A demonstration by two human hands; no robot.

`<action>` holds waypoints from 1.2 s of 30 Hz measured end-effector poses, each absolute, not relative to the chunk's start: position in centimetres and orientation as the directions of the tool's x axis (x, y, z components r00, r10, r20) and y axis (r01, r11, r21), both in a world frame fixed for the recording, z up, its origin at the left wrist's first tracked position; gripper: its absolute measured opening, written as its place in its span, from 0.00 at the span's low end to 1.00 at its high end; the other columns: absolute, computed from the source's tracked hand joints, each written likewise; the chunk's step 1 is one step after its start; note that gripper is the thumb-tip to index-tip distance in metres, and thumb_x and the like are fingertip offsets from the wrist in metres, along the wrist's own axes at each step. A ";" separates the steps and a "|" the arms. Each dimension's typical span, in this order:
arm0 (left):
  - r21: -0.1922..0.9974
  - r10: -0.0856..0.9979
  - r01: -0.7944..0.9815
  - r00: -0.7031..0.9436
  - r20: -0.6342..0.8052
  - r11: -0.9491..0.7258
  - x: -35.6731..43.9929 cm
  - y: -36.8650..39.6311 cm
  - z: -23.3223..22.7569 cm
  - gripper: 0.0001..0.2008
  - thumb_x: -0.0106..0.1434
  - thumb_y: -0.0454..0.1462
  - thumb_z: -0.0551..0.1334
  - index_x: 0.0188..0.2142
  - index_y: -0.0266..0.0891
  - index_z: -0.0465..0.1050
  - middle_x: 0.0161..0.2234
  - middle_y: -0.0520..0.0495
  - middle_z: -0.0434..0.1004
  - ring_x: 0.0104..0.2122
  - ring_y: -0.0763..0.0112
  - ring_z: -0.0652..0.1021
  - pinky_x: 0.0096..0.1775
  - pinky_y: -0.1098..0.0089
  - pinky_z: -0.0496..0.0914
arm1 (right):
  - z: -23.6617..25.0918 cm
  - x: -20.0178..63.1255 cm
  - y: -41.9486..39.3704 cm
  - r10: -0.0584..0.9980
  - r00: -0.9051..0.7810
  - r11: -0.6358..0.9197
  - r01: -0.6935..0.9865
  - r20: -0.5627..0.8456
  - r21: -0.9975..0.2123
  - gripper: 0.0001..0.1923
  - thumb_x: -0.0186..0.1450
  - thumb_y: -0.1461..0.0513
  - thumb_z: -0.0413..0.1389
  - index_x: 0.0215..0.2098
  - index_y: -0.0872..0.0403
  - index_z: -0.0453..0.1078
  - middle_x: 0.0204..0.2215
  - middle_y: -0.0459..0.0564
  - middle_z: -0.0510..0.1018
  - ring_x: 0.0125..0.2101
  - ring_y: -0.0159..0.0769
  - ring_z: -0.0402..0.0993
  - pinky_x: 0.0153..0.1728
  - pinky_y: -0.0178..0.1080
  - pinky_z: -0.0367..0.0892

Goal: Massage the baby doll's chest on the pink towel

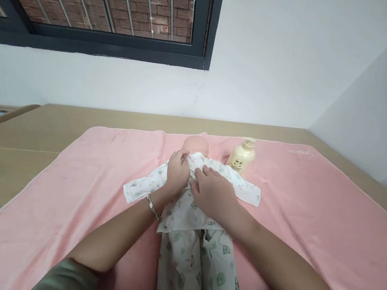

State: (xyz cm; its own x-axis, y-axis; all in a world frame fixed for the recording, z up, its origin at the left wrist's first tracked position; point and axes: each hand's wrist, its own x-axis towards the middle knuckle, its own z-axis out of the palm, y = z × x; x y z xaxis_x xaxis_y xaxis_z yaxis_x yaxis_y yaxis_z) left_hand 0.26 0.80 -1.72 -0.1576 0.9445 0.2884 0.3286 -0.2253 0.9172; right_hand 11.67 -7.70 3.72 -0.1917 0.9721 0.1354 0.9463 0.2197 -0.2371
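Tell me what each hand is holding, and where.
The left hand pinches the doll's shirt at the collar, by the doll's head. The right hand lies flat on the shirt's chest, gripping nothing visible.

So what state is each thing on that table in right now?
Doll: lying on its back, dressed in a printed top and trousers.
Printed top: on the doll, sleeves spread out sideways.
Left hand: pinching the top near the collar.
Right hand: resting flat on the doll's chest.
Lotion bottle: lying tilted beside the doll's head, cap on.
Pink towel: spread flat under the doll.
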 end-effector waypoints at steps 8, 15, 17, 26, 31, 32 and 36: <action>0.758 0.909 0.563 -0.029 0.416 -0.329 -0.1 -0.2 -2.2 0.16 0.64 0.31 0.53 0.47 0.39 0.74 0.48 0.39 0.78 0.54 0.56 0.75 0.61 0.54 0.68 | 2.8 14.0 -1.9 0.967 -0.035 0.146 0.888 0.254 -0.435 0.28 0.73 0.60 0.43 0.67 0.64 0.63 0.67 0.65 0.68 0.69 0.50 0.60 0.67 0.47 0.58; 0.560 0.916 0.766 0.090 0.392 -0.315 0.0 -0.5 -2.3 0.18 0.68 0.39 0.54 0.53 0.32 0.71 0.53 0.30 0.76 0.57 0.45 0.73 0.62 0.47 0.64 | 1.4 15.0 -0.4 0.989 -0.067 0.116 0.903 0.133 -0.413 0.34 0.73 0.56 0.47 0.70 0.68 0.55 0.70 0.69 0.60 0.71 0.53 0.55 0.69 0.51 0.53; 0.523 0.934 0.801 0.123 0.335 -0.293 -0.3 -0.3 -1.9 0.17 0.69 0.42 0.53 0.49 0.34 0.73 0.48 0.32 0.79 0.52 0.46 0.76 0.58 0.49 0.68 | 1.9 14.9 -0.8 0.994 -0.086 0.104 0.923 0.066 -0.370 0.30 0.75 0.54 0.44 0.66 0.68 0.63 0.65 0.71 0.68 0.66 0.54 0.64 0.66 0.50 0.57; 0.411 0.970 0.886 0.144 0.195 -0.214 -0.8 -0.4 -0.2 0.21 0.73 0.45 0.49 0.45 0.32 0.75 0.44 0.32 0.81 0.47 0.50 0.79 0.51 0.56 0.71 | 3.0 13.5 -3.0 0.998 -0.066 0.065 0.974 0.004 -0.215 0.29 0.77 0.56 0.40 0.63 0.68 0.67 0.62 0.72 0.72 0.64 0.54 0.66 0.63 0.47 0.57; 0.234 0.930 0.929 0.209 0.302 -0.285 0.1 -2.5 -0.2 0.22 0.73 0.42 0.50 0.51 0.25 0.73 0.50 0.28 0.78 0.53 0.47 0.77 0.55 0.54 0.69 | 2.5 15.5 -1.1 0.992 -0.122 0.111 0.938 -0.014 -0.329 0.26 0.77 0.53 0.41 0.57 0.60 0.72 0.57 0.64 0.78 0.58 0.50 0.72 0.56 0.43 0.62; 0.210 0.920 0.931 0.220 0.325 -0.297 0.3 -2.8 -0.2 0.22 0.73 0.41 0.50 0.53 0.24 0.72 0.51 0.27 0.77 0.54 0.46 0.76 0.56 0.54 0.68 | 2.4 15.9 -0.8 0.992 -0.124 0.106 0.929 -0.027 -0.355 0.26 0.77 0.52 0.41 0.56 0.59 0.73 0.56 0.62 0.79 0.56 0.49 0.74 0.54 0.42 0.63; 0.248 0.928 0.921 0.224 0.298 -0.302 0.1 -2.3 -0.1 0.20 0.73 0.41 0.51 0.51 0.27 0.73 0.50 0.29 0.78 0.53 0.48 0.76 0.55 0.55 0.69 | 2.4 15.7 -0.9 0.993 -0.115 0.100 0.935 -0.022 -0.341 0.26 0.77 0.50 0.40 0.55 0.57 0.73 0.55 0.61 0.80 0.55 0.48 0.75 0.51 0.41 0.65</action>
State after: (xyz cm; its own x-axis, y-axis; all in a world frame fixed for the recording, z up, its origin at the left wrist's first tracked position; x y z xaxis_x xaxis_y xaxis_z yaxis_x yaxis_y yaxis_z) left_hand 0.05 -2.35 -0.13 0.2243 0.9279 0.2978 0.9205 -0.3020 0.2477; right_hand 15.74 -0.91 2.38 -0.1147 0.9931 -0.0225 0.9346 0.1002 -0.3412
